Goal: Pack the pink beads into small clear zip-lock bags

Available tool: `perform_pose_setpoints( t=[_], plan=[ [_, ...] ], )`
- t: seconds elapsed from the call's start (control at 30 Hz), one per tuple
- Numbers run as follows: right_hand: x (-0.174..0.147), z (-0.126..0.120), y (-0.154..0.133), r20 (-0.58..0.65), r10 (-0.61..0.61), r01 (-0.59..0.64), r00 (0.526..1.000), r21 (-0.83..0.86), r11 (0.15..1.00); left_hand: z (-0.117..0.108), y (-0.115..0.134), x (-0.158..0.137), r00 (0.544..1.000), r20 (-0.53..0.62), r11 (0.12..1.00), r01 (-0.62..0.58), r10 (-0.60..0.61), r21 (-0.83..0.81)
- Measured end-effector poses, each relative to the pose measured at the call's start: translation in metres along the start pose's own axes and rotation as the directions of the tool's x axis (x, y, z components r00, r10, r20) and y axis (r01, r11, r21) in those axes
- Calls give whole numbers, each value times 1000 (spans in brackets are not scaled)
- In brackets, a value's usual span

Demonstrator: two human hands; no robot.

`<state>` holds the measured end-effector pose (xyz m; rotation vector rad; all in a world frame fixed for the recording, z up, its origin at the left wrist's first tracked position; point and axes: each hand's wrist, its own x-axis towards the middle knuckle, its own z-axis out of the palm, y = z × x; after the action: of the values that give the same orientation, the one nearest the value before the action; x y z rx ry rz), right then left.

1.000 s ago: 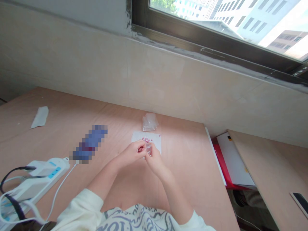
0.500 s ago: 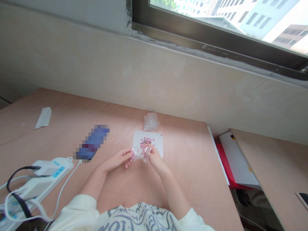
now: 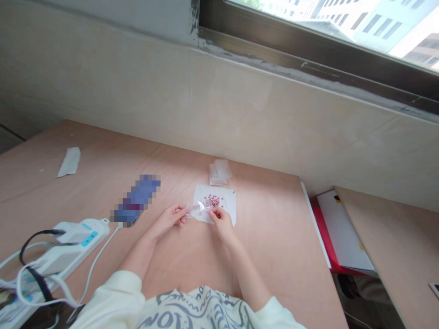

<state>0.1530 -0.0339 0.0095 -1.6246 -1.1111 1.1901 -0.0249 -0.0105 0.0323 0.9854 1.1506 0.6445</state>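
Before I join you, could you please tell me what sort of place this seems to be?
It looks like an indoor workspace, perhaps an office or workroom: a table stands near a window, bearing a power strip and small pink pieces on a white sheet.

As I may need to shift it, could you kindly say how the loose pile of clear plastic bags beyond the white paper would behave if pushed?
The pile of clear plastic bags would probably spread apart, since its edges lie unevenly. It is likely floppy and light, looking thin and see-through. Its shiny highlights suggest it may be slippery.
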Motion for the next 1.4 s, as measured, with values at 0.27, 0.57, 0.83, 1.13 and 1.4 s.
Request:
perform_pose_setpoints(
  t=[0.27,0.57,0.83,1.13,1.4],
  plan=[
    [2,-8,0,56,70,-73,996,48,996,0,4,1,999,24,997,-49,48,57],
    [2,-8,-3,57,120,-124,991,81,989,10,26,6,995,16,979,-102,101,177],
    [1,-8,-5,63,171,-179,983,145,973,21,33,13,986,11,962,-163,164,218],
    [0,-10,-8,12,139,-140,990,113,984,23,30,16,983,29,965,-183,180,190],
    [-75,-4,1,88,-116,135,989,-247,960,16,34,8,990,-16,984,-138,141,112]
  ],
)
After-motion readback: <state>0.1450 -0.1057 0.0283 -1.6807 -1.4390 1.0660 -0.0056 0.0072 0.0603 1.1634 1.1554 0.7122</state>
